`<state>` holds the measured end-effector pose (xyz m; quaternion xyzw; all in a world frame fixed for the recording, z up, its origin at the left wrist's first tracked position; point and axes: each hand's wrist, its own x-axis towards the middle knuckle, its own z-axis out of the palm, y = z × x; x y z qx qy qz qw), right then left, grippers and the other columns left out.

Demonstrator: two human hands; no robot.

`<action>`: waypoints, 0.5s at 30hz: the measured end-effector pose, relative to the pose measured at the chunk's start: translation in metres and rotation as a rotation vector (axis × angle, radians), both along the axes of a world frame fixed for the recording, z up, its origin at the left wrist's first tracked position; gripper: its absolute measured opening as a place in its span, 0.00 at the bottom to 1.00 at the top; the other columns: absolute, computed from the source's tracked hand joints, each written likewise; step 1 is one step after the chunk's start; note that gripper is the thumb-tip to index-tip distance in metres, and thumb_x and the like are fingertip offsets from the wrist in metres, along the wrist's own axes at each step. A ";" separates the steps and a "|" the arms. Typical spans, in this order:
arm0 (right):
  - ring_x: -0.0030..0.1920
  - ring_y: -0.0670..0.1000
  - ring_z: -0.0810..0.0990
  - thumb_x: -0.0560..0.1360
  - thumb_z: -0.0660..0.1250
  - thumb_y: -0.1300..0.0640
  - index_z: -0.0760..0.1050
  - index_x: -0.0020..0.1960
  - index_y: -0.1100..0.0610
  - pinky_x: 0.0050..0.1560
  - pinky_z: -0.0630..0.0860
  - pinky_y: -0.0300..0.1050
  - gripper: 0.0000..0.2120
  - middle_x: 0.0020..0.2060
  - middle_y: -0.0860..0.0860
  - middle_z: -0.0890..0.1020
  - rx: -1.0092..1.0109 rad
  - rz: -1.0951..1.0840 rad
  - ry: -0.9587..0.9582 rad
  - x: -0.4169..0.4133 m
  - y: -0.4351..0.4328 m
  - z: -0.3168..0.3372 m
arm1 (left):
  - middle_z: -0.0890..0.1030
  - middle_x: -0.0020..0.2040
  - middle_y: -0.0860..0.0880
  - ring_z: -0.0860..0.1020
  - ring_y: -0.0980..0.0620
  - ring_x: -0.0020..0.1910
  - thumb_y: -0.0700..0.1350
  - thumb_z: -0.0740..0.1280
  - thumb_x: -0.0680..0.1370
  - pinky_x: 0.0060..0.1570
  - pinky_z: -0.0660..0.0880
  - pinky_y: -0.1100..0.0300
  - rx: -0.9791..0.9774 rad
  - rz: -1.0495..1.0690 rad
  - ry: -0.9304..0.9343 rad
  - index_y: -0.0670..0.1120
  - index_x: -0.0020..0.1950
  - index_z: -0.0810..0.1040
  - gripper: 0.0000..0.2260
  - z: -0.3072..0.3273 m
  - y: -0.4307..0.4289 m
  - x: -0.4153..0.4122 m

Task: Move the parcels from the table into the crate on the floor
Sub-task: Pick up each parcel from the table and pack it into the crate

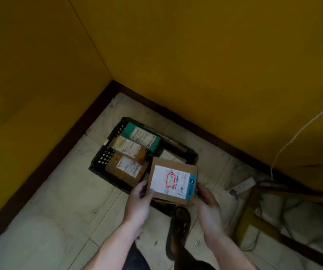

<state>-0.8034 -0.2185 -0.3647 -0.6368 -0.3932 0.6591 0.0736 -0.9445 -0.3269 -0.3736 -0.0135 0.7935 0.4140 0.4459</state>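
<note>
Cardboard parcel is hovering label-up over the black crate, left hand and right hand curling fingers round its edges, probably keeping it level.

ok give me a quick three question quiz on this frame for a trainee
1. True or false: the cardboard parcel is held by both the left hand and the right hand.
2. How many labelled parcels lie side by side along the left side of the black crate? A) one B) three C) five
3. Fill in: the crate's parcel nearest the wall corner is coloured ____.

Key: 1 true; 2 B; 3 green, the green parcel.
</note>
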 end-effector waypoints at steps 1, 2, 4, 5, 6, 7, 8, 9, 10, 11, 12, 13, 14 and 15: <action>0.53 0.41 0.76 0.77 0.67 0.55 0.75 0.59 0.38 0.56 0.68 0.43 0.15 0.52 0.36 0.79 -0.018 -0.008 -0.021 -0.009 0.004 -0.015 | 0.81 0.59 0.59 0.78 0.57 0.60 0.55 0.68 0.78 0.60 0.73 0.54 -0.008 -0.033 -0.013 0.66 0.59 0.78 0.11 -0.017 0.008 -0.009; 0.49 0.37 0.76 0.77 0.67 0.54 0.75 0.56 0.36 0.52 0.68 0.40 0.13 0.49 0.34 0.79 -0.031 -0.015 -0.032 -0.018 0.009 -0.032 | 0.82 0.59 0.60 0.78 0.56 0.61 0.57 0.68 0.77 0.63 0.73 0.51 -0.009 -0.073 -0.033 0.67 0.59 0.78 0.11 -0.034 0.016 -0.018; 0.44 0.34 0.79 0.77 0.66 0.56 0.77 0.58 0.38 0.43 0.70 0.33 0.15 0.48 0.35 0.82 -0.043 -0.063 -0.040 -0.033 0.019 -0.072 | 0.82 0.57 0.61 0.79 0.55 0.60 0.58 0.67 0.78 0.59 0.75 0.53 -0.018 -0.133 -0.082 0.67 0.60 0.78 0.12 -0.074 0.033 -0.036; 0.44 0.34 0.80 0.77 0.66 0.58 0.76 0.61 0.40 0.40 0.71 0.32 0.17 0.51 0.37 0.83 -0.049 -0.090 -0.048 -0.039 0.024 -0.093 | 0.82 0.56 0.60 0.79 0.55 0.59 0.58 0.67 0.78 0.55 0.75 0.55 -0.023 -0.137 -0.104 0.66 0.60 0.78 0.11 -0.094 0.041 -0.045; 0.44 0.35 0.81 0.77 0.66 0.59 0.76 0.64 0.43 0.37 0.74 0.31 0.18 0.53 0.40 0.83 -0.057 -0.112 -0.050 -0.046 0.029 -0.113 | 0.83 0.56 0.59 0.80 0.54 0.58 0.56 0.68 0.78 0.52 0.76 0.57 -0.018 -0.139 -0.118 0.65 0.59 0.79 0.10 -0.112 0.048 -0.054; 0.44 0.36 0.82 0.77 0.66 0.60 0.75 0.65 0.45 0.35 0.75 0.31 0.19 0.54 0.42 0.83 -0.065 -0.126 -0.049 -0.053 0.034 -0.132 | 0.83 0.56 0.58 0.80 0.53 0.57 0.55 0.68 0.78 0.51 0.78 0.55 -0.017 -0.142 -0.123 0.64 0.59 0.79 0.10 -0.131 0.056 -0.062; 0.45 0.37 0.83 0.77 0.66 0.60 0.76 0.65 0.47 0.35 0.77 0.31 0.19 0.54 0.43 0.84 -0.070 -0.133 -0.049 -0.060 0.038 -0.151 | 0.82 0.57 0.55 0.80 0.51 0.57 0.53 0.68 0.79 0.52 0.79 0.52 -0.032 -0.142 -0.121 0.63 0.59 0.79 0.10 -0.151 0.064 -0.070; 0.47 0.39 0.84 0.76 0.65 0.61 0.76 0.65 0.48 0.37 0.78 0.32 0.19 0.54 0.45 0.84 -0.071 -0.134 -0.051 -0.067 0.042 -0.171 | 0.82 0.58 0.53 0.80 0.49 0.57 0.52 0.67 0.80 0.55 0.79 0.48 -0.052 -0.144 -0.114 0.61 0.60 0.79 0.10 -0.171 0.071 -0.078; 0.49 0.42 0.84 0.77 0.65 0.61 0.77 0.65 0.49 0.41 0.79 0.35 0.18 0.54 0.46 0.84 -0.073 -0.141 -0.048 -0.074 0.045 -0.188 | 0.82 0.59 0.51 0.80 0.48 0.57 0.51 0.67 0.80 0.58 0.78 0.45 -0.063 -0.156 -0.105 0.60 0.62 0.78 0.11 -0.189 0.077 -0.086; 0.49 0.44 0.84 0.77 0.64 0.62 0.78 0.63 0.50 0.42 0.79 0.37 0.18 0.54 0.47 0.85 -0.078 -0.157 -0.050 -0.080 0.047 -0.205 | 0.82 0.59 0.50 0.80 0.47 0.57 0.50 0.66 0.81 0.60 0.77 0.43 -0.066 -0.175 -0.100 0.58 0.63 0.78 0.11 -0.205 0.083 -0.093; 0.48 0.44 0.85 0.76 0.64 0.63 0.79 0.60 0.50 0.41 0.79 0.37 0.16 0.52 0.47 0.85 -0.082 -0.177 -0.057 -0.085 0.049 -0.218 | 0.82 0.59 0.50 0.80 0.47 0.58 0.50 0.66 0.81 0.61 0.76 0.43 -0.061 -0.192 -0.102 0.57 0.63 0.79 0.11 -0.220 0.087 -0.099; 0.45 0.43 0.85 0.76 0.64 0.64 0.80 0.57 0.49 0.39 0.78 0.36 0.15 0.49 0.47 0.86 -0.081 -0.194 -0.064 -0.088 0.052 -0.231 | 0.82 0.59 0.49 0.80 0.47 0.58 0.50 0.67 0.81 0.61 0.76 0.43 -0.050 -0.202 -0.109 0.56 0.63 0.79 0.11 -0.232 0.092 -0.104; 0.44 0.43 0.85 0.76 0.64 0.64 0.80 0.54 0.48 0.38 0.79 0.35 0.14 0.48 0.47 0.86 -0.079 -0.208 -0.065 -0.092 0.053 -0.240 | 0.83 0.59 0.49 0.80 0.47 0.58 0.49 0.67 0.80 0.61 0.77 0.44 -0.041 -0.204 -0.118 0.56 0.61 0.80 0.10 -0.242 0.097 -0.108; 0.46 0.44 0.85 0.76 0.64 0.64 0.80 0.55 0.48 0.41 0.80 0.37 0.14 0.49 0.47 0.85 -0.082 -0.208 -0.064 -0.094 0.055 -0.248 | 0.83 0.59 0.49 0.80 0.47 0.58 0.48 0.67 0.80 0.61 0.77 0.45 -0.037 -0.204 -0.124 0.56 0.60 0.80 0.09 -0.251 0.100 -0.112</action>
